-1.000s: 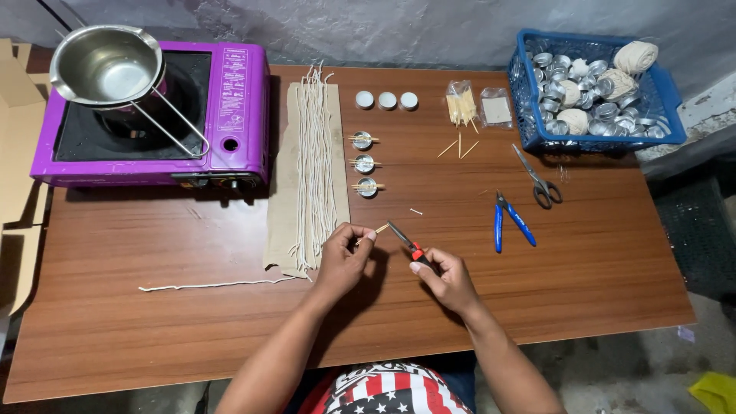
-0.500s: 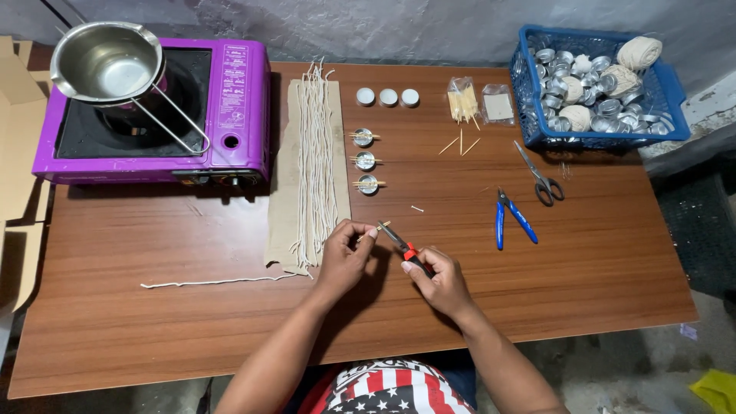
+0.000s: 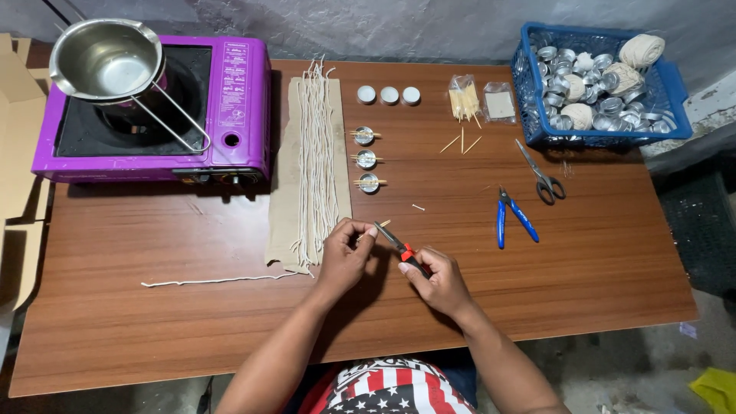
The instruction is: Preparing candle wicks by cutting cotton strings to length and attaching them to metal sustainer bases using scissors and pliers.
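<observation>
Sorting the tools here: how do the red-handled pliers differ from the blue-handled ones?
The red-handled pliers are gripped in the right hand, tip at the small stick pinched by the left hand; the blue-handled pliers lie untouched on the table, handles splayed. Both are small hand tools.

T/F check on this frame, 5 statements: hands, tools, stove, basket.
1. The right hand holds a red-handled cutter. True.
2. The left hand pinches a small wooden stick. True.
3. The blue-handled pliers are in a hand. False: they lie on the table, untouched.
4. The metal pot sits on the purple stove. True.
5. The blue basket is by the stove. False: it is at the opposite far corner.
</observation>
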